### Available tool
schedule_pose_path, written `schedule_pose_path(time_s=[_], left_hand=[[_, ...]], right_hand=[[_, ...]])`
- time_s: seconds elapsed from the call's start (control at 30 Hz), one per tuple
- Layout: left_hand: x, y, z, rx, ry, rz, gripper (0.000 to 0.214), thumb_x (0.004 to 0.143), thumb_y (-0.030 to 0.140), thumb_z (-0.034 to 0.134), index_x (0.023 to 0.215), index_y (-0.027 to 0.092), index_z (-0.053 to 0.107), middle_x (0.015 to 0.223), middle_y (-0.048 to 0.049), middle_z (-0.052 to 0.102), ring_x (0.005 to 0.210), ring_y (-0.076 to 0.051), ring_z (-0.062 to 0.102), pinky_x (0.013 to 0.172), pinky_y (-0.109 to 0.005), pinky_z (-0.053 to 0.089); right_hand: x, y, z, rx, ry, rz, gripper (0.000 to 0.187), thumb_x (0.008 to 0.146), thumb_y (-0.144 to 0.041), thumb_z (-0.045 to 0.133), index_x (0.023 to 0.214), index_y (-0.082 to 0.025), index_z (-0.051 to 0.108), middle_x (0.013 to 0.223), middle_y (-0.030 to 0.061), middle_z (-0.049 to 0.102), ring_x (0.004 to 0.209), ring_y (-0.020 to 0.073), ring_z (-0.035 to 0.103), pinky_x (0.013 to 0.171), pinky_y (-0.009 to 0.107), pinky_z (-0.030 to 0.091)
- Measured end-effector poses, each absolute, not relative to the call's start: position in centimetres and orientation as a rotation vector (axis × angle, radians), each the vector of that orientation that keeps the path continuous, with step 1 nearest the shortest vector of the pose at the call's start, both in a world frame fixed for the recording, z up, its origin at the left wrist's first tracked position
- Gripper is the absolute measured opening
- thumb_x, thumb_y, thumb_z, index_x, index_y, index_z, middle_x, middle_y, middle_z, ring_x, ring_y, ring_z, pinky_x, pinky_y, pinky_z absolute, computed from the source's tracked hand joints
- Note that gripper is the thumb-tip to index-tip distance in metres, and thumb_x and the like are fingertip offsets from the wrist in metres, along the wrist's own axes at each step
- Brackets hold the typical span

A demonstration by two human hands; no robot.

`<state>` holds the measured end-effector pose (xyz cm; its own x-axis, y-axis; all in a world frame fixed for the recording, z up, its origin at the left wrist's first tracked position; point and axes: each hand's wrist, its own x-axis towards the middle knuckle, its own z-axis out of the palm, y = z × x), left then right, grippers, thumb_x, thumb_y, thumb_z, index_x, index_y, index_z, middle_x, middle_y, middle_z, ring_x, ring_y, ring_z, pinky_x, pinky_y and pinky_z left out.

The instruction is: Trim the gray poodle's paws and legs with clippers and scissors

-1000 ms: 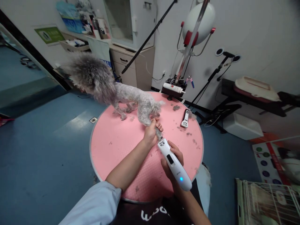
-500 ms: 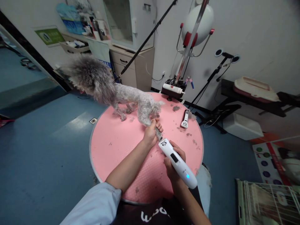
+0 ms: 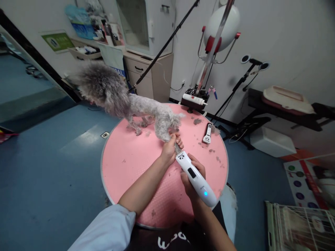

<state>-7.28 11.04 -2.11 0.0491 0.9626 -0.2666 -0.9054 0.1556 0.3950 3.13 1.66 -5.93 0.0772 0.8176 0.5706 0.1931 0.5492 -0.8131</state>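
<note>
A grey dog (image 3: 149, 106) stands on a round pink grooming table (image 3: 125, 174), its body clipped short and its head and neck still fluffy. My left hand (image 3: 170, 149) is closed round the dog's hind leg, with the lower leg and paw (image 3: 178, 149) showing beyond the fingers. In my right hand (image 3: 193, 176) is a white hair clipper (image 3: 196, 177) with a blue light lit. Its blade end meets the fur of the paw. The dog's face is turned away, out of sight.
A second clipper (image 3: 207, 133) lies on the table's right side among loose hair tufts (image 3: 197, 121). A black leash (image 3: 164, 45) runs up from the dog's neck. A tray with a white bottle (image 3: 193, 99) is fixed at the far edge, by the metal post (image 3: 209, 62).
The clipper in my right hand has shifted slightly up and left, closer over the paw. My left hand keeps its hold on the leg.
</note>
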Motion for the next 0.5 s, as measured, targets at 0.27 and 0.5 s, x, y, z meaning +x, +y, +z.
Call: schedule_pose_path(time_s=[0.27,0.5], left_hand=[[-7.4,11.1,-2.3,0.206,0.47,1.405,0.013,0.088,0.024,0.053,0.08,0.015,0.054,0.057,0.0043,0.037,0.049,-0.006,0.037,0.047,-0.015,0.034],[-8.7,11.6,-3.6,0.4,0.478,1.325,0.027,0.076,0.034,0.069,0.09,0.015,0.058,0.062,0.0022,0.048,0.056,-0.008,0.047,0.052,-0.019,0.04]], right_hand=[[4.1,2.8,-4.1,-1.113,-1.707,0.792,0.021,0.068,-0.025,0.063,0.088,-0.021,0.06,0.089,0.0048,0.063,0.084,0.022,0.062,0.075,0.039,0.053],[1.9,4.2,-2.7,-1.343,-1.688,0.788,0.026,0.062,-0.025,0.069,0.086,-0.018,0.064,0.064,0.0,0.063,0.052,0.0155,0.059,0.051,0.028,0.051]])
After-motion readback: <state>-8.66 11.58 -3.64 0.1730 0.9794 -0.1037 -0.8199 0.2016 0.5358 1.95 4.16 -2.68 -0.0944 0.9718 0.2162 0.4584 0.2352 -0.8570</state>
